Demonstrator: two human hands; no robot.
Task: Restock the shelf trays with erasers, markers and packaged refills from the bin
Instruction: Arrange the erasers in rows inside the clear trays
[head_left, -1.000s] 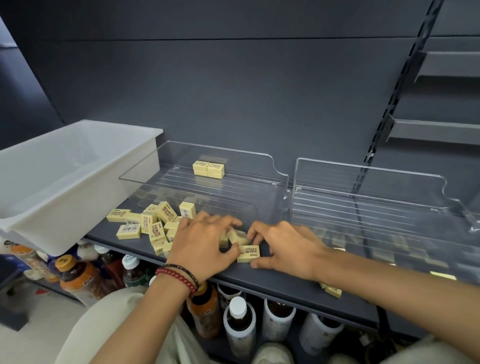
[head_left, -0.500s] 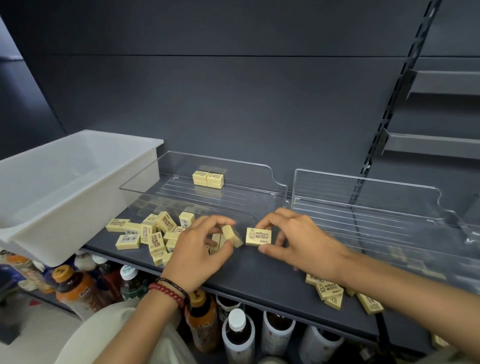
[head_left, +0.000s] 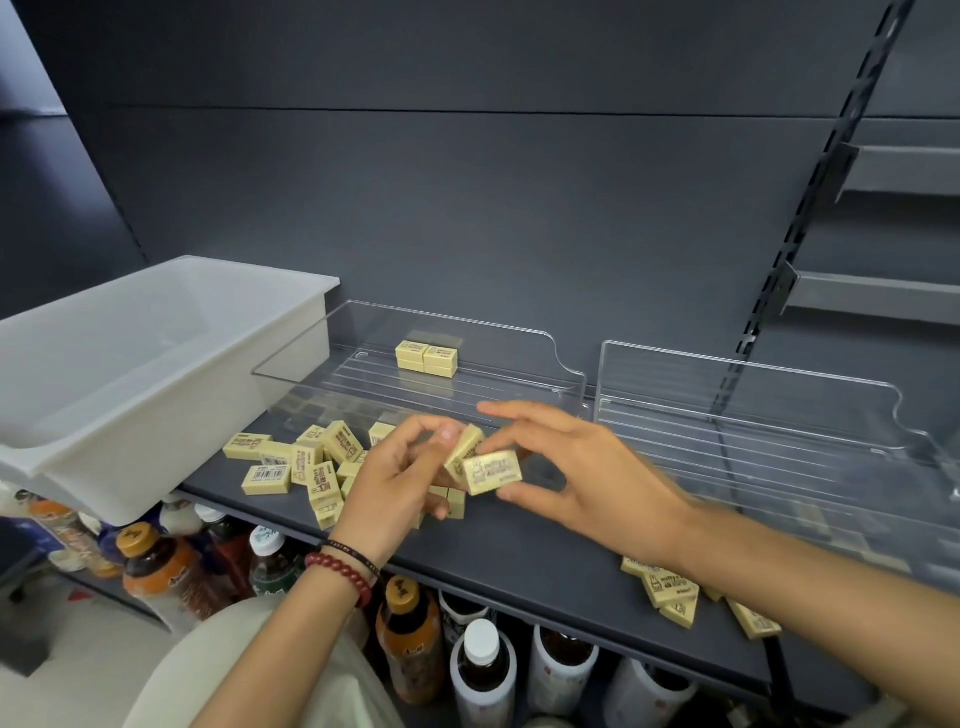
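Observation:
My left hand (head_left: 395, 478) pinches a small yellow eraser (head_left: 464, 448) tilted on edge, a little above the dark shelf (head_left: 545, 561). My right hand (head_left: 582, 478) pinches a second yellow eraser (head_left: 493, 472) between thumb and fingers, touching the first one. A loose pile of erasers (head_left: 306, 465) lies on the shelf left of my hands. Four stacked erasers (head_left: 427, 357) sit at the back of the left clear tray (head_left: 566, 374). More erasers (head_left: 670, 592) lie on the shelf under my right forearm.
A white plastic bin (head_left: 130, 395) stands at the left, overhanging the shelf edge. A second clear tray (head_left: 779, 410) sits to the right. Bottled drinks (head_left: 410, 639) fill the shelf below. Grey brackets (head_left: 878, 296) stick out at the upper right.
Both hands have risen from the shelf, each with an eraser, and brought the two erasers together in front of the left tray.

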